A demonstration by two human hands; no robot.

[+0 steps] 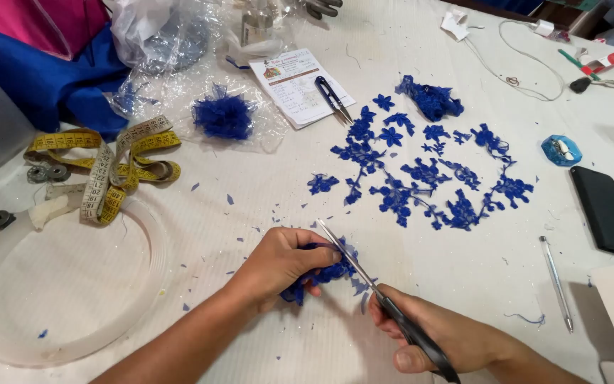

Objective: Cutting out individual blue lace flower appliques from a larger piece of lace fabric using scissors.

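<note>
My left hand (278,263) pinches a piece of blue lace (325,274) against the white table (463,270). My right hand (442,334) grips black-handled scissors (364,274), whose blades point up-left and cross the lace just beside my left fingertips. Small blue scraps (360,288) lie around the two hands. Beyond them, several cut blue lace flower pieces (421,174) are laid out in a rough ring on the table.
A yellow tape measure (115,163) and a clear round plastic lid (65,284) lie at left. A blue tulle puff (223,117), a paper card (294,85) with thread snips (334,98), a black phone case (607,211), a pen (557,283) and blue cloth (51,78) surround the work area.
</note>
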